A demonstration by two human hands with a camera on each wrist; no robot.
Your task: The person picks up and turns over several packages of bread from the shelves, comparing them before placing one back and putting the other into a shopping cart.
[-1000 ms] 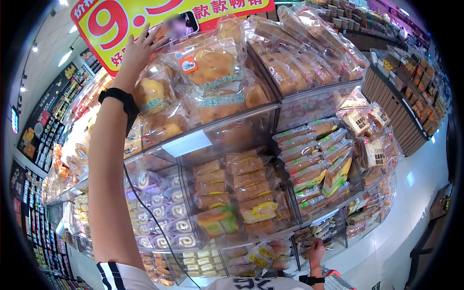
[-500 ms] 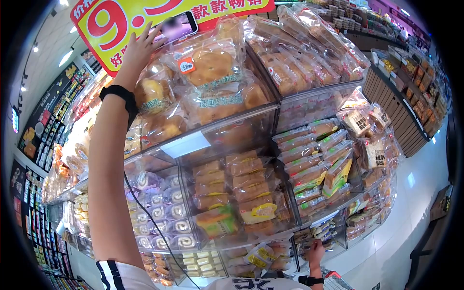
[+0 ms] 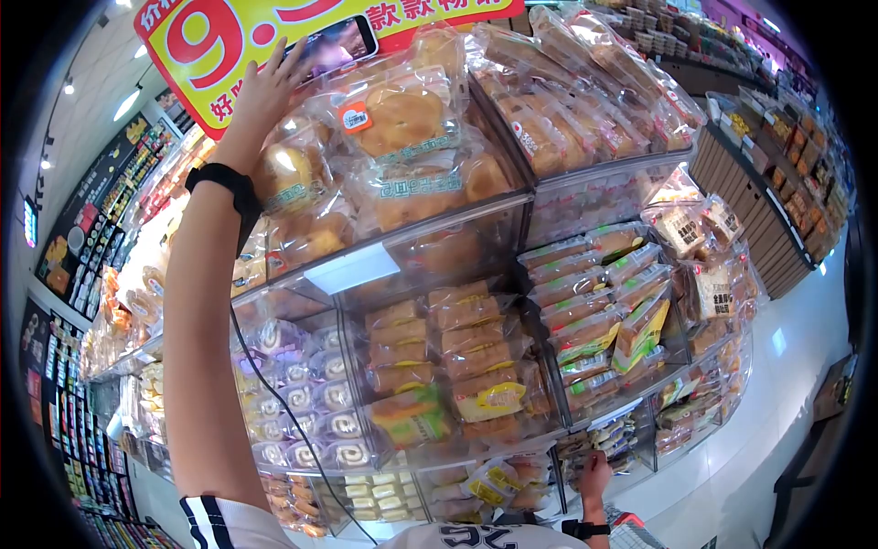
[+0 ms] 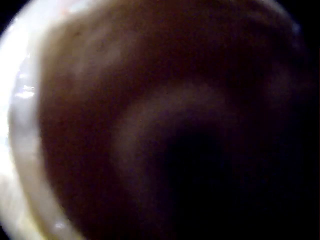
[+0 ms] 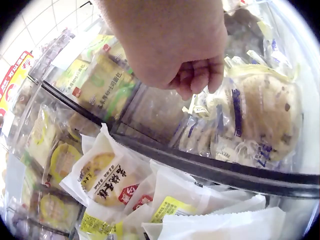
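Flatbread bag (image 5: 267, 112) just right of right hand (image 5: 172, 45) in wrist view; nearer hand. Fingers curled, can't tell if gripping. Left hand (image 3: 265, 91) well apart, fingers spread, touching phone (image 3: 340, 46).

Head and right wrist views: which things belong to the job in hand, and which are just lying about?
Likely in the job:
- phone, at the fingers of the left hand
- clear-wrapped packs by the curled fingers of the right hand; whether it grips one is unclear

Apparently just there:
- price sign
- swirl rolls
- white-wrapped pastry
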